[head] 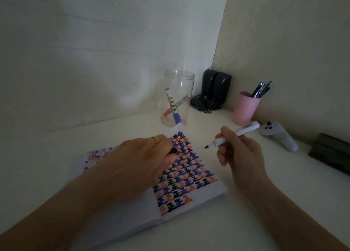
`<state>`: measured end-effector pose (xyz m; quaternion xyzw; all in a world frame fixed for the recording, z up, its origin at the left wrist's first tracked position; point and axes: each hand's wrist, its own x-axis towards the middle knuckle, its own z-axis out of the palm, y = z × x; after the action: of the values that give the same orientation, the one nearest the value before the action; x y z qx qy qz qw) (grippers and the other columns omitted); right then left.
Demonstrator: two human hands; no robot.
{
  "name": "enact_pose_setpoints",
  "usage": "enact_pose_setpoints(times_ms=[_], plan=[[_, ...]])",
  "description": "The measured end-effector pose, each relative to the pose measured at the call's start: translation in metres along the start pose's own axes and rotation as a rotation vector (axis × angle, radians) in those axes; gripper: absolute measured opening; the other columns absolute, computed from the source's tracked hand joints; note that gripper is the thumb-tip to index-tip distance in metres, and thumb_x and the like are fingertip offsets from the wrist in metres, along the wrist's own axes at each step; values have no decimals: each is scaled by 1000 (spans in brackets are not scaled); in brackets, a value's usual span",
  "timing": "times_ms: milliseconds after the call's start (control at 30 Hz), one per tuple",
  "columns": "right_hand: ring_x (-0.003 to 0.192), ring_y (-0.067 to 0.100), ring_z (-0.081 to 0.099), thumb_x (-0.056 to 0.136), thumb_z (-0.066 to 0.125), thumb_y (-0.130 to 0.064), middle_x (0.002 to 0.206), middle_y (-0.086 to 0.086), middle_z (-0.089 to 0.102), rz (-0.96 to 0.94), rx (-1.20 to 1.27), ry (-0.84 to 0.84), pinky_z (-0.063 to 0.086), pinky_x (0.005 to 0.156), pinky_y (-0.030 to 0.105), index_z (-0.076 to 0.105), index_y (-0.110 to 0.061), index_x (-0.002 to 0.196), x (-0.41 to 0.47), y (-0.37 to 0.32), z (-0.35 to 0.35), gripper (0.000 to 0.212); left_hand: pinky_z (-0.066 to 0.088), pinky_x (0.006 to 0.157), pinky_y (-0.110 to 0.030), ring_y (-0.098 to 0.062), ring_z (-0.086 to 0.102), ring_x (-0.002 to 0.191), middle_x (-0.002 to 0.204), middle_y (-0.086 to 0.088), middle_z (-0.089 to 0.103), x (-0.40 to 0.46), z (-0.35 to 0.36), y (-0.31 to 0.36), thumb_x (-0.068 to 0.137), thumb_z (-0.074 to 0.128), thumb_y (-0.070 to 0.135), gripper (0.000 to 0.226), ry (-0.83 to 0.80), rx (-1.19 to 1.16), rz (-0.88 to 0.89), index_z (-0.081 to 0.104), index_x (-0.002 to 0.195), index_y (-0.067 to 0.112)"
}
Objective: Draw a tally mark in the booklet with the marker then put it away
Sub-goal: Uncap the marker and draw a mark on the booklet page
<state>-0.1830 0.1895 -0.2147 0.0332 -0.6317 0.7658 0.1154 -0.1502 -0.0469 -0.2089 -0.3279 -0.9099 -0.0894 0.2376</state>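
Observation:
An open booklet (191, 184) lies on the white desk, its right page filled with red, blue and black tally marks. My left hand (132, 163) rests across the booklet and pinches a small black marker cap (172, 151) between thumb and fingers. My right hand (240, 156) holds a white marker (240, 133) just right of the page, above the desk. Its uncapped black tip (206, 147) points left toward the page without touching the paper.
A clear jar (178, 99) with a blue and a red marker stands behind the booklet. Black speakers (216, 88) fill the corner. A pink cup (245, 108) of pens, a grey controller (280, 135) and a dark box (331, 152) lie to the right.

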Motion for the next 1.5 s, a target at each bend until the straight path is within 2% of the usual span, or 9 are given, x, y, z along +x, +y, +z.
enact_pose_setpoints(times_ms=[33,100,267,467,600,733,967,1133,1500], plan=[[48,18,48,95,62,-23,57,6,60,8,-8,-37,45,43,24,74,-5,78,-1,1,0,27,46,56,-22,-6,53,66,85,9,55,-2,2,-4,100,29,43,25,18,9,19,48,96,26],[53,20,53,92,64,-20,63,9,64,13,46,-99,48,46,25,73,0,84,-6,-3,4,23,45,71,-26,-5,52,82,100,11,56,-4,4,-8,100,31,50,29,-43,-44,8,53,105,31],[54,20,59,73,75,-20,67,13,67,34,-25,-251,51,49,26,75,-3,84,-31,-21,7,21,45,82,-29,-2,49,96,110,18,57,-5,16,-15,93,41,62,30,-160,-131,15,58,108,42],[57,24,65,68,82,-12,65,19,69,63,-255,-294,55,53,26,76,-2,83,-67,-10,-6,19,38,80,-21,3,47,97,108,24,57,-5,20,-18,89,49,63,28,-154,-190,4,61,106,46],[56,26,67,79,76,2,64,20,72,-4,-379,-253,58,54,29,76,-4,79,-73,0,-9,7,41,81,-23,2,48,98,108,24,58,-5,22,-19,87,49,65,28,-149,-192,1,61,106,47],[57,26,65,81,78,-3,65,15,73,-17,-480,-235,56,54,34,78,-11,78,-74,1,-9,8,45,86,-31,0,50,100,110,23,59,-4,21,-19,87,50,66,31,-166,-204,-7,62,107,46],[63,20,70,78,82,-12,72,8,77,-22,-532,-269,54,58,28,80,-16,79,-76,1,-9,4,45,88,-33,1,52,99,110,23,61,-4,19,-19,86,51,66,32,-164,-202,-10,63,107,46],[59,29,67,80,80,-8,68,13,75,-16,-539,-235,57,56,32,79,-13,76,-74,3,-11,6,45,88,-33,-1,52,100,111,22,61,-4,19,-19,86,52,65,31,-178,-210,-9,64,107,46],[56,21,66,79,78,-2,66,12,74,-8,-499,-272,55,53,27,77,-12,73,-74,2,-13,11,43,85,-30,0,53,99,112,22,62,-4,17,-17,86,54,63,30,-168,-212,-2,66,106,44]])
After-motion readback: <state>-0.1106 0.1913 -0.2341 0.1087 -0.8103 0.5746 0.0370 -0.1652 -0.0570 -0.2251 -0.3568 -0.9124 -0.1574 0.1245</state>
